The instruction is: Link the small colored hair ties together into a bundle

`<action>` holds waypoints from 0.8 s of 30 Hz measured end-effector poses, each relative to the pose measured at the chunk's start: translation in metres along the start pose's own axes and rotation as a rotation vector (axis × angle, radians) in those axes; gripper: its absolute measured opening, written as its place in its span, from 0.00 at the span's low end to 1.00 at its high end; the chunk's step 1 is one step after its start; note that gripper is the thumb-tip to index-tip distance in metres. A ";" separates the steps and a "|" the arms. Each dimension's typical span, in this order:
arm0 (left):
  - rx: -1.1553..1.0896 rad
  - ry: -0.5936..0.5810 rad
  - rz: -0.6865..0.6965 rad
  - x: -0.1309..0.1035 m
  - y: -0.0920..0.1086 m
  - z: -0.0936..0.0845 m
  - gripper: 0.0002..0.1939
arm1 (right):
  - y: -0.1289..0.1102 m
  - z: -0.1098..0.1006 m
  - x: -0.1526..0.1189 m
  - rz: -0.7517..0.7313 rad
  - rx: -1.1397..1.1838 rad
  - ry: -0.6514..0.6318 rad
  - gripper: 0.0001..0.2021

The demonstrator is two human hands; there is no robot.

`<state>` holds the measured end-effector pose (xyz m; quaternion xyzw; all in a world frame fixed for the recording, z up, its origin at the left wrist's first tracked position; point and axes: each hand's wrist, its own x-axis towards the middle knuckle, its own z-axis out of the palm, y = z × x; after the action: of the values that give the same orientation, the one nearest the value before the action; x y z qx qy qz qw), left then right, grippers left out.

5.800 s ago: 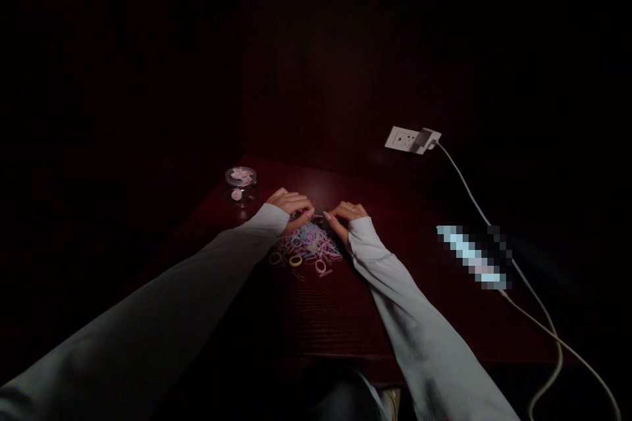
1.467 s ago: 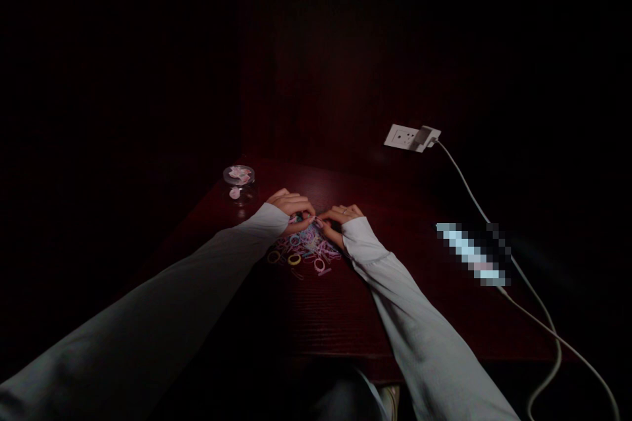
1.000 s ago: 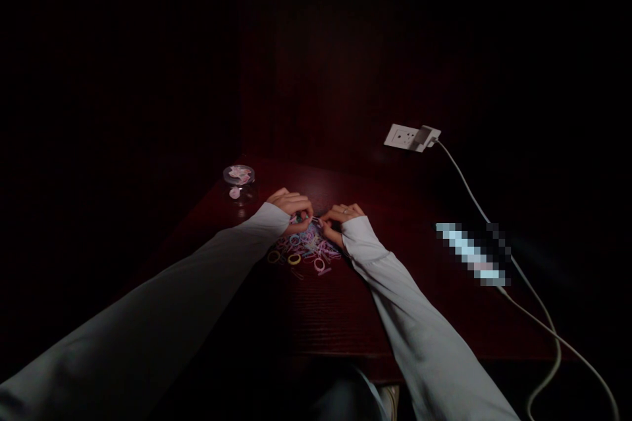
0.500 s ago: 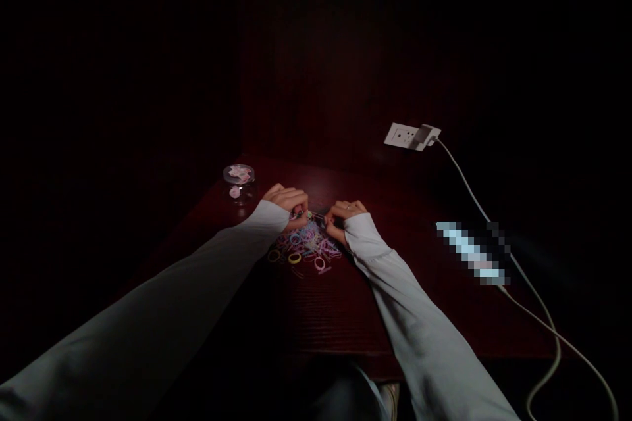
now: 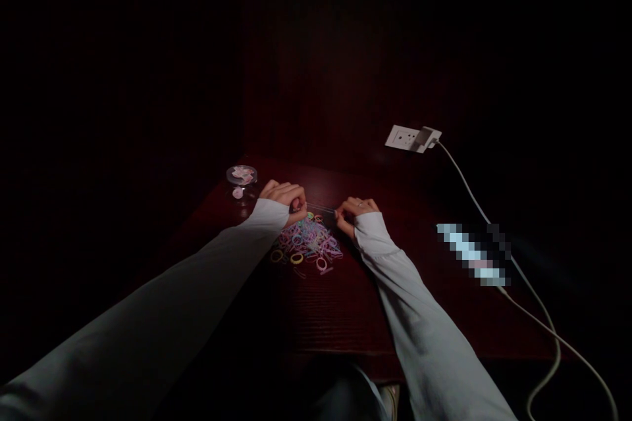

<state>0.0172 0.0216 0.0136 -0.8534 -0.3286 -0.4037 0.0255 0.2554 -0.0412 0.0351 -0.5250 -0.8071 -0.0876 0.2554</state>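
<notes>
My left hand (image 5: pixel 285 196) and my right hand (image 5: pixel 355 212) are both closed, with fingertips pinched, over the far side of a pile of hair ties (image 5: pixel 309 240). Between them a thin, pale elastic hair tie (image 5: pixel 320 208) is pulled out into two nearly parallel strands. Its ends disappear into my fingers. The pile is a tangle of pink, purple, blue and yellow loops. A few thicker rings, one a yellow hair tie (image 5: pixel 296 258), lie along its near edge.
A clear lidded jar (image 5: pixel 241 184) with pink labels stands left of my left hand. On the right lies a pixelated, glowing device (image 5: pixel 471 255) with a cable (image 5: pixel 538 322). A charger (image 5: pixel 428 139) sits in the wall socket (image 5: pixel 402 137). The dark red table's (image 5: pixel 340 329) front edge is near me.
My right hand has moved to the right, away from my left hand. The hair tie between them is stretched longer. My left hand has hardly shifted.
</notes>
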 end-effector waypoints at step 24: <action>-0.069 -0.094 0.001 0.000 -0.006 0.001 0.08 | 0.078 -0.003 -0.020 0.131 -0.279 -0.054 0.19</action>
<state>0.0147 0.0264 0.0119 -0.8720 -0.3151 -0.3742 -0.0193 0.3323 -0.0252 0.0180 -0.6090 -0.7577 -0.1679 0.1636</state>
